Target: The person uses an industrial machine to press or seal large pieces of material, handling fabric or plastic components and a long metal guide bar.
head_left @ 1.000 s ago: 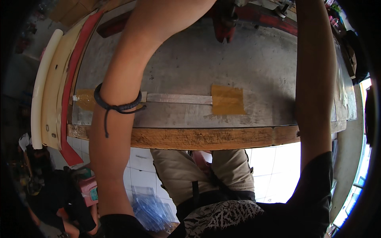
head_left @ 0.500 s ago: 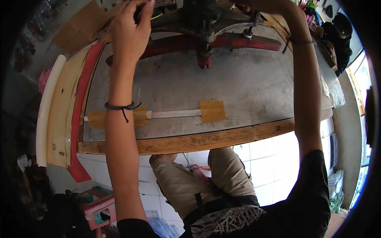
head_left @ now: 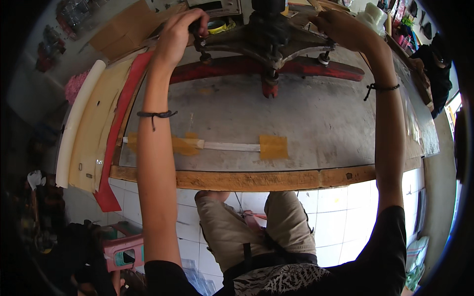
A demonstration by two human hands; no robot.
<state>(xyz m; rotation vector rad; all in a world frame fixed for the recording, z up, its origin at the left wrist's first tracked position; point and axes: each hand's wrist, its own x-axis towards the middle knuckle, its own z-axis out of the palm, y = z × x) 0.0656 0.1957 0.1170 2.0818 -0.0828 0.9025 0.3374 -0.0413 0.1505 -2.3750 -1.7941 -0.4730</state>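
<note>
A dark metal frame with spread arms (head_left: 269, 42) stands at the far side of a grey worktable (head_left: 306, 118), above a curved red bar (head_left: 207, 69). My left hand (head_left: 180, 32) is closed on the left arm of the frame near a bolt. On the frame's right arm, my right hand (head_left: 340, 27) is also closed. Both forearms stretch out over the table, each with a dark cord at the wrist. A thin white strip (head_left: 229, 146) lies on the table, held down by yellow tape patches (head_left: 273, 146) at its ends.
The table has a wooden front edge (head_left: 256, 178). Long cream and red boards (head_left: 98, 133) lean along its left side. A pink plastic stool (head_left: 126, 251) stands on the floor at lower left. White tiles cover the table's front. Clutter fills the shelves at far right.
The view has tilted up from the table's near edge to its far side. Both hands, out of view a second ago, now grip the metal frame's arms.
</note>
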